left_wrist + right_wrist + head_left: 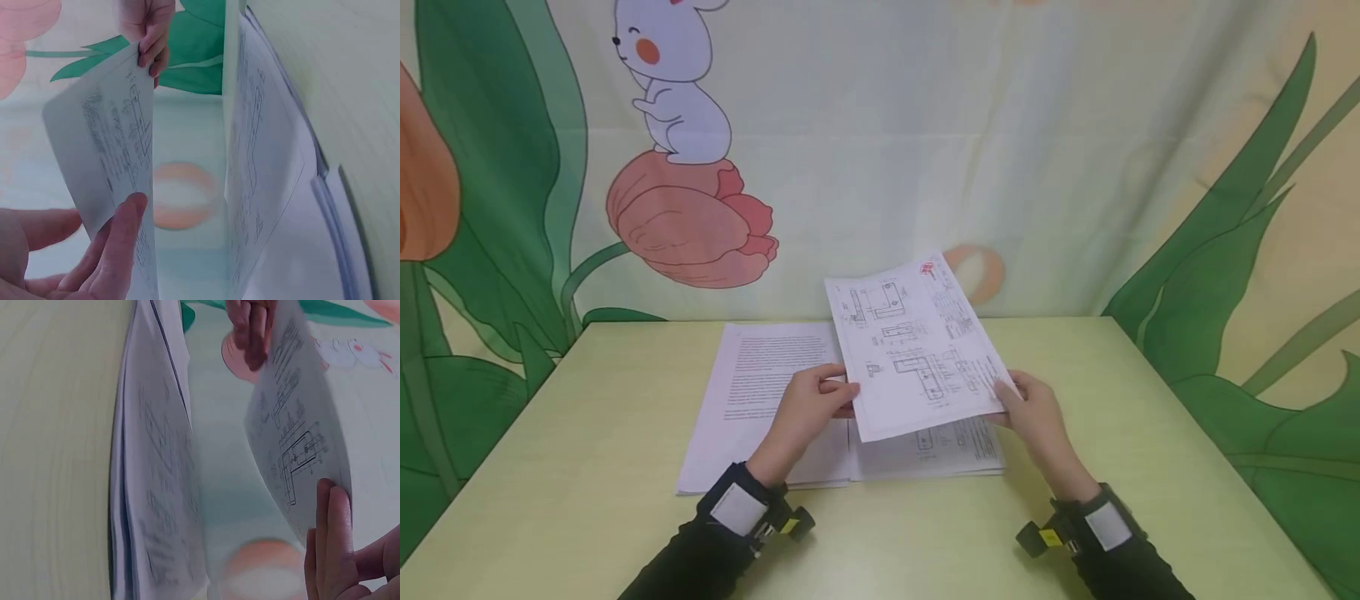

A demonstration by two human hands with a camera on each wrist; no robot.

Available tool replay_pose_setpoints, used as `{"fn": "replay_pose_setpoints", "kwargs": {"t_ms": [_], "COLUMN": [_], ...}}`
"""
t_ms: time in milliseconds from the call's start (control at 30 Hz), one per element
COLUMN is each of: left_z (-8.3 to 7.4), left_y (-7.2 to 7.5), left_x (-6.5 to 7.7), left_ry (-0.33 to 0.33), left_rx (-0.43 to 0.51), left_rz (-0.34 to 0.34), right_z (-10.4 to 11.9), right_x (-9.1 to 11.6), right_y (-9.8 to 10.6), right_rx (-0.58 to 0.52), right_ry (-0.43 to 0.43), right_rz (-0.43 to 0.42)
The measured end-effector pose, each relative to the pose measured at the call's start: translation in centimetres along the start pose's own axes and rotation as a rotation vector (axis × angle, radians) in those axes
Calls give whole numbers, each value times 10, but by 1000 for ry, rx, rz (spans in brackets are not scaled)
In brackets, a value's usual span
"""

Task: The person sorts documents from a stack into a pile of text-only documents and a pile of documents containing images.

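A white sheet of paper (pixel 917 342) with line drawings of brackets and a red stamp at its top corner is raised and tilted above the table. My left hand (pixel 808 408) pinches its left edge near the lower corner, thumb on top and fingers beneath. At the lower right corner, my right hand (pixel 1037 421) grips the sheet the same way. Both wrist views show the fingers spread along the paper's underside, where drawing lines also show. Below the raised sheet lies a stack of drawing sheets (pixel 955 457), partly hidden by it.
Left of the drawings lies a stack of text pages (pixel 775 375), its right edge meeting the drawing stack. Both rest on a pale yellow table (pixel 1120 400). A printed curtain (pixel 865 150) with a rabbit and leaves hangs behind the table's far edge.
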State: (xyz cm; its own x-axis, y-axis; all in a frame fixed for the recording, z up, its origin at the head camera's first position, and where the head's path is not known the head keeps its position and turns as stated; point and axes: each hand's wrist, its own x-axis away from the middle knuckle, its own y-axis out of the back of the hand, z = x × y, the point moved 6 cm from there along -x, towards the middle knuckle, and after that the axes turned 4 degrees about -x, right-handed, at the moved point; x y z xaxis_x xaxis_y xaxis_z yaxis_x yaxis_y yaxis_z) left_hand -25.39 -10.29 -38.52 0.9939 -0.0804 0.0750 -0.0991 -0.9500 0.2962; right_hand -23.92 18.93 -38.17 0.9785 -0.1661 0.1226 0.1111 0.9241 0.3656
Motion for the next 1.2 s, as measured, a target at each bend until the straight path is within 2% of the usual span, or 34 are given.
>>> {"fn": "replay_pose_setpoints", "kwargs": {"t_ms": [133,400,567,700,900,1067,1200], "left_z": [5,15,26,35,41,49,60], "left_y": [21,71,104,125,145,154,160], "left_x": [-2,1,9,15,22,21,19], "left_ry": [45,66,124,164,197,213,252], "left_rx": [-58,-210,-337,-413,-464,-464,-464], "left_rz": [-53,-59,-53,-38,1,11,14], "right_z": [4,12,18,23,29,32,29], "right_x": [1,4,8,14,22,26,27], "right_y": [-23,-68,-100,-125,-150,-162,-169], "right_rx": [5,-26,-56,-8,61,106,139], "right_ry": [16,54,92,128,141,120,87], "right_rz": [18,93,187,269,348,371,411]}}
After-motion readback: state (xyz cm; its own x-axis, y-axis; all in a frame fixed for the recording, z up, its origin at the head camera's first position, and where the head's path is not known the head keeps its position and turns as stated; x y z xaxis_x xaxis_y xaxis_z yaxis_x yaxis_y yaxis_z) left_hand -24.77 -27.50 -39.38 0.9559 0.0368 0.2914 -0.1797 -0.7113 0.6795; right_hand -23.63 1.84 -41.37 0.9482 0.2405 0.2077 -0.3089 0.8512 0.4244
